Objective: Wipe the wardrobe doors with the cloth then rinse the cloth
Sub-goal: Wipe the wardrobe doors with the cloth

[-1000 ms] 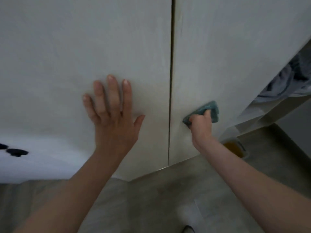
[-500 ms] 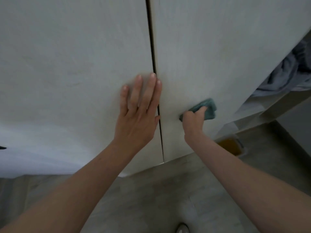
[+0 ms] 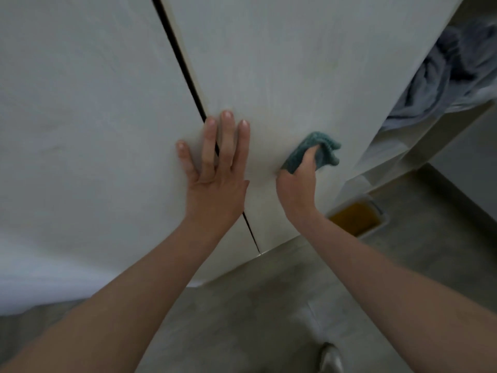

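Two pale wardrobe doors fill the view: the left door [image 3: 88, 125] and the right door [image 3: 295, 65], split by a dark gap. My left hand [image 3: 215, 170] lies flat with straight fingers across the gap, low on the doors. My right hand [image 3: 297, 184] grips a bunched teal cloth [image 3: 320, 149] and presses it against the lower part of the right door, just right of my left hand.
To the right the wardrobe stands open, with bluish-grey fabric [image 3: 443, 76] on a shelf [image 3: 419, 135]. A white tub with yellow-brown contents [image 3: 355, 216] sits on the grey floor [image 3: 269, 305] below it. A shoe tip [image 3: 329, 358] shows at the bottom.
My left hand has slid right from the left door onto the gap between the doors. The right hand with the cloth stays low on the right door. The view has shifted left.
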The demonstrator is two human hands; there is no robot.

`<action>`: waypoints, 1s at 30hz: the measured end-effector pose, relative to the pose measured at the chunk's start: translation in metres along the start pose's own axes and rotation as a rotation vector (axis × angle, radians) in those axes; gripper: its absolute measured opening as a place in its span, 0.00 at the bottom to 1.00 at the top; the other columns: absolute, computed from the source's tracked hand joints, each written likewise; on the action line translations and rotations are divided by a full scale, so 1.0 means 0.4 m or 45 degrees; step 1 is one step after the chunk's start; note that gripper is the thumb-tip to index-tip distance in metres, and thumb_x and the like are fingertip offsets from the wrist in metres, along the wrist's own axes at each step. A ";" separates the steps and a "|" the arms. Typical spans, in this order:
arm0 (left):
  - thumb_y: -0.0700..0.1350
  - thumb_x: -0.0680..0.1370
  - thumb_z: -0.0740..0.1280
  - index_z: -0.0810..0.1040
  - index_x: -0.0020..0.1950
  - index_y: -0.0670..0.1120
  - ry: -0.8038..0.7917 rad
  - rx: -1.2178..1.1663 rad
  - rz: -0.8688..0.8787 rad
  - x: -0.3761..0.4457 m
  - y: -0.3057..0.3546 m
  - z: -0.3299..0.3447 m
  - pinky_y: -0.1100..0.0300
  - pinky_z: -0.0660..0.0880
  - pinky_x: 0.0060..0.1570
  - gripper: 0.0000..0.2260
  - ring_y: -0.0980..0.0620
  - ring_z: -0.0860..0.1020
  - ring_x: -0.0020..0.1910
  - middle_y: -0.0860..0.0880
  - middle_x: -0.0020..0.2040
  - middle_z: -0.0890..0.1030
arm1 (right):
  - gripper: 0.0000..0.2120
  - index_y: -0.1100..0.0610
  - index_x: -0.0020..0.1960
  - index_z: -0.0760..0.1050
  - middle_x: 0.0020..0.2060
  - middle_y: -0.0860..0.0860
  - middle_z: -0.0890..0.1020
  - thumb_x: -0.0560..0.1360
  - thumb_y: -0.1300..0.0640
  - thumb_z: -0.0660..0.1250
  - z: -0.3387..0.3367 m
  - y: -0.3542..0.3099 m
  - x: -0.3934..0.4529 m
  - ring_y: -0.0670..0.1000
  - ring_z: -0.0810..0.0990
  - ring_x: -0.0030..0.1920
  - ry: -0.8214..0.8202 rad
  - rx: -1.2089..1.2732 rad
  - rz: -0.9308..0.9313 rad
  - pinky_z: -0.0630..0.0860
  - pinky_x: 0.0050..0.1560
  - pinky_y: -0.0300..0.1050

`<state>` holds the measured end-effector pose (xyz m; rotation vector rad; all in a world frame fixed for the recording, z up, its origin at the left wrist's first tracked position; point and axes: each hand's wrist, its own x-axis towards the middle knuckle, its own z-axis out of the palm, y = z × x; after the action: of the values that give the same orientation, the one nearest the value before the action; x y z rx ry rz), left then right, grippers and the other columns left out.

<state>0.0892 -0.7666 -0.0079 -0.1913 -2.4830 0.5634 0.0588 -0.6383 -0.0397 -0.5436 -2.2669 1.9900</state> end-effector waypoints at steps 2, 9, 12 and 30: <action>0.52 0.73 0.69 0.46 0.80 0.41 0.017 0.002 -0.040 0.004 0.009 0.009 0.32 0.35 0.70 0.44 0.36 0.35 0.76 0.38 0.76 0.40 | 0.40 0.56 0.79 0.42 0.77 0.55 0.53 0.73 0.69 0.59 -0.028 -0.011 0.008 0.54 0.55 0.75 0.003 0.028 -0.113 0.58 0.74 0.46; 0.63 0.75 0.64 0.41 0.77 0.33 -0.166 0.047 -0.212 0.024 0.101 -0.008 0.28 0.46 0.68 0.49 0.24 0.50 0.72 0.27 0.72 0.46 | 0.42 0.54 0.79 0.41 0.74 0.57 0.58 0.71 0.69 0.57 -0.118 0.098 0.173 0.61 0.64 0.71 0.020 0.088 0.201 0.64 0.72 0.52; 0.64 0.76 0.64 0.44 0.77 0.30 -0.228 0.026 -0.342 0.039 0.156 -0.021 0.29 0.48 0.70 0.49 0.20 0.54 0.71 0.21 0.72 0.51 | 0.42 0.50 0.79 0.41 0.76 0.51 0.56 0.72 0.69 0.57 -0.176 0.105 0.181 0.55 0.61 0.74 -0.024 0.110 0.042 0.62 0.73 0.53; 0.55 0.74 0.72 0.41 0.80 0.41 -0.231 0.033 -0.122 -0.147 0.256 0.195 0.39 0.36 0.74 0.49 0.28 0.47 0.75 0.42 0.79 0.39 | 0.40 0.54 0.79 0.52 0.72 0.59 0.54 0.68 0.69 0.54 -0.119 0.423 0.232 0.57 0.59 0.72 0.104 0.125 -0.200 0.63 0.72 0.58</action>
<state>0.0941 -0.7168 -0.1402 -0.0106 -2.6416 0.5957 0.0215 -0.5482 -0.2129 -0.4160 -2.0825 1.9532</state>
